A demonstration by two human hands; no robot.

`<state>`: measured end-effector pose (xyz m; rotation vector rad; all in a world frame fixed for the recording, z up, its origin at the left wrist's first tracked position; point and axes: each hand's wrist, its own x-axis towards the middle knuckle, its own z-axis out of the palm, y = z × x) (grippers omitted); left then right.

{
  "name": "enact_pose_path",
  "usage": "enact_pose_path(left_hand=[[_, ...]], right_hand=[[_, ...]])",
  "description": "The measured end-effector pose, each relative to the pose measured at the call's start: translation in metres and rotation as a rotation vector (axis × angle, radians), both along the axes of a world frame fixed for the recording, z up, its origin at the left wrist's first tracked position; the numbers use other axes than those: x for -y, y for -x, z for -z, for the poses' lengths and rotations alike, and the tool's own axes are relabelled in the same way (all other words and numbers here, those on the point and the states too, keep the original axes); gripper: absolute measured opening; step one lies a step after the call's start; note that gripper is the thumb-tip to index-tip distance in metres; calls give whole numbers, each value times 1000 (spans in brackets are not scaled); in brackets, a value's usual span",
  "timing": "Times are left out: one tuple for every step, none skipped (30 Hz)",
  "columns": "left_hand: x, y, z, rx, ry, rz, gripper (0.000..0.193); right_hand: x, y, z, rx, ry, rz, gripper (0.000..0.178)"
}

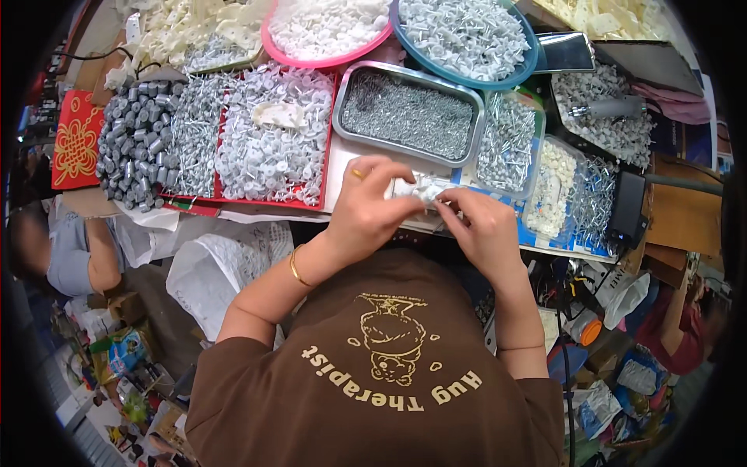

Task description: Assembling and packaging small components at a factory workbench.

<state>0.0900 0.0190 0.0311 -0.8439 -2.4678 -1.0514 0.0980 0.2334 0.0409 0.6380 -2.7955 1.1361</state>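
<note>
My left hand point(366, 204) is curled at the table's near edge, a gold ring on one finger and a bangle at the wrist. Its thumb and forefinger reach around small white and clear plastic pieces point(422, 189). Opposite it, my right hand point(484, 227) pinches at the same pieces with thumb and forefinger. Their exact kind is too small to make out. Just beyond my hands lies a metal tray point(337, 124) of tiny grey metal parts point(405, 113). Closest to my right hand is a clear tub point(537, 152) of screws point(504, 144).
Left stand a red tray point(324, 175) of white plastic-headed pieces, loose screws point(194, 128) and grey cylinders point(136, 144). Behind are a pink basin point(327, 62) and a teal basin point(467, 84), both full. Right are white pieces point(551, 187) and a black box point(629, 208). People sit at both sides.
</note>
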Motion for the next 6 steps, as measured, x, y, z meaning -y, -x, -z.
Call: enact_pose_path(left_hand=[[-1,-1,7,-81,31,67,18],[-4,-2,7,-118,77,94,20],[-6,-3,8,-153,125,116,21],[-5,-4,11,-97,114,117,23],[-3,-4,16,38,67,91,22],[-1,-2,19,173,17,71,21]], right_hand=[[-1,3,-2,-8,-4,1,13],[-2,6,-4,13,-22,-22,14],[-2,9,-6,34,-38,-49,14],[-4,13,-10,27,-41,-53,14],[-7,20,-18,155,-61,-59,16],[-11,26,-28,283,-83,-59,18]])
